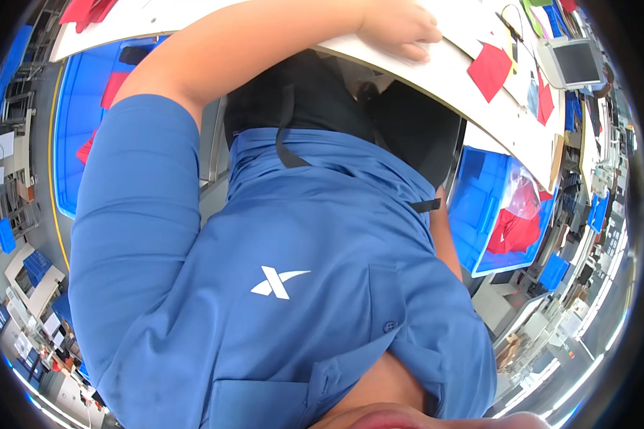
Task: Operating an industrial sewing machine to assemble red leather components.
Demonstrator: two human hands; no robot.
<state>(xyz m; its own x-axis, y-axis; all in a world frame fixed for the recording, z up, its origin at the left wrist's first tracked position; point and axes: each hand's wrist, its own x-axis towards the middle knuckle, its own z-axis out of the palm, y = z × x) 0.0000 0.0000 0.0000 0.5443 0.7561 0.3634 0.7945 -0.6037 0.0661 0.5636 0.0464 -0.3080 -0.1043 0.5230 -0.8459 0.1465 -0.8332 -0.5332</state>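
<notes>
Head view looks straight down my blue shirt (300, 286). One hand (399, 28), can't tell which, rests flat and open on the white surface (444, 79), holding nothing. Red fabric piece (489, 70) lies just beside it. Other hand out of sight. Blue bin (479, 207) below the surface edge.

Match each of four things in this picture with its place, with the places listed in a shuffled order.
Things:
1. left hand
2. red fabric square
3. small grey screen
4. red cloth

Places:
A. in the blue bin
B. flat on the white table, between hand and screen
C. at the table's right end
D. resting near the table's edge, holding nothing

Pairs: 1-D, 2-B, 3-C, 4-A
</notes>
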